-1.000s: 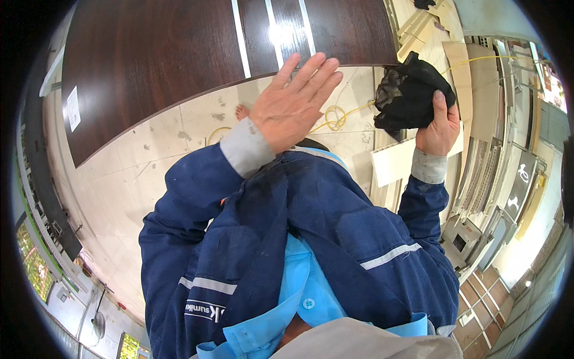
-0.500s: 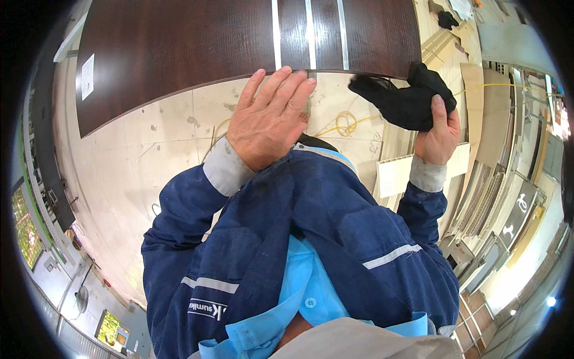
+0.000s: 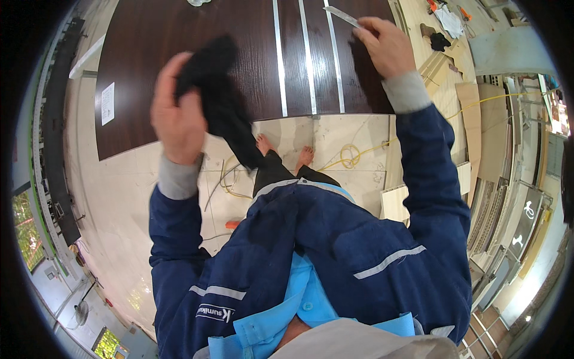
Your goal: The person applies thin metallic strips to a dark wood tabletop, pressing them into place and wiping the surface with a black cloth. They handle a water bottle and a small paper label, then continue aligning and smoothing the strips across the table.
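My left hand [image 3: 177, 119], blurred by motion, is closed on a black cloth [image 3: 224, 99] that hangs down past the near edge of a dark brown wood-grain panel [image 3: 197, 66]. Three shiny silver strips [image 3: 308, 66] run across the panel from far to near. Over the panel's right part, my right hand [image 3: 388, 48] pinches a thin, flat metal blade [image 3: 342, 16]. The blade points left, its tip near the right-hand strip; I cannot tell whether it touches the surface.
A white label [image 3: 107, 103] is on the panel's left end. Behind it lies a crumpled whitish thing [image 3: 198, 2]. A coiled yellow hose [image 3: 349, 157] lies on the floor by my bare feet [image 3: 304, 157]. Boards [image 3: 487, 221] are stacked at the right; another black cloth [image 3: 440, 42] lies far right.
The black cloth has passed from my right hand to my left, which has moved left. My right hand has reached farther over the panel and now holds the metal blade.
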`<control>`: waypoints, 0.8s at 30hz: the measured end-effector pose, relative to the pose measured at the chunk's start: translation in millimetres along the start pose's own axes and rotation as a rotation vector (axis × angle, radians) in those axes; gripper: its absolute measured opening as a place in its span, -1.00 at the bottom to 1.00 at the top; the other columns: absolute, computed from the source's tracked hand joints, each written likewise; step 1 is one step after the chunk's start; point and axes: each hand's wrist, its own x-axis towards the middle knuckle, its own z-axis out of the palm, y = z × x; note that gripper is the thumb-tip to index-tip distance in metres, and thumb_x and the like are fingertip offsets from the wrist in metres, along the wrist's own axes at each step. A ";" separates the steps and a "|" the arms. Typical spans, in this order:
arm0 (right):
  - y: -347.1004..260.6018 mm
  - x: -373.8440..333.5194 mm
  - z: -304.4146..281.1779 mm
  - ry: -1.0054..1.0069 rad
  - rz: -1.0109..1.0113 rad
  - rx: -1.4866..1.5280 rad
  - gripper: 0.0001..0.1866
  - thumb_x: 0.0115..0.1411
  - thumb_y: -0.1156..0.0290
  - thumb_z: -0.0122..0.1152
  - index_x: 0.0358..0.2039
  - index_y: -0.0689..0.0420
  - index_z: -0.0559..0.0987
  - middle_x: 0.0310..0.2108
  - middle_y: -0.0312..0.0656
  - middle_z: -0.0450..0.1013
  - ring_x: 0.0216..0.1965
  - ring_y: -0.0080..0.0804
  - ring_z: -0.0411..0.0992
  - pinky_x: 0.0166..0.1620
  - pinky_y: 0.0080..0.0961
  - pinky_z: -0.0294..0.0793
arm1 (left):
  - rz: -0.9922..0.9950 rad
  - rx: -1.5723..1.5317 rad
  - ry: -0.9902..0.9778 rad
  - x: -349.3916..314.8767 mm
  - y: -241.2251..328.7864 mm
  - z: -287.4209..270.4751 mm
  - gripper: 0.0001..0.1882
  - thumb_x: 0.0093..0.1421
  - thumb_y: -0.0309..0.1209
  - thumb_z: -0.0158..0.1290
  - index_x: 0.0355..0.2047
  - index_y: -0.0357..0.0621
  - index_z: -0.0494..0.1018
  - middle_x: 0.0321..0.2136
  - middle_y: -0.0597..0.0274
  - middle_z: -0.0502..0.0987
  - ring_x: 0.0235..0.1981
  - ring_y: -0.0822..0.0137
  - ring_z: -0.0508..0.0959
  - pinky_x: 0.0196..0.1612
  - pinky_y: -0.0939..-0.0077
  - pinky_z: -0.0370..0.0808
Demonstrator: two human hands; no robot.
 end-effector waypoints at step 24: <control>-72.8 -168.5 -46.4 0.472 0.926 0.815 -0.69 0.32 0.49 0.26 0.06 0.24 0.58 -0.22 -0.23 0.57 -0.33 -0.59 0.41 -0.26 -0.61 0.40 | 0.907 0.306 -1.096 102.7 -62.8 96.6 -0.53 0.35 -0.27 0.09 0.27 0.06 0.46 0.37 0.09 0.38 0.46 -0.01 0.25 0.50 -0.04 0.14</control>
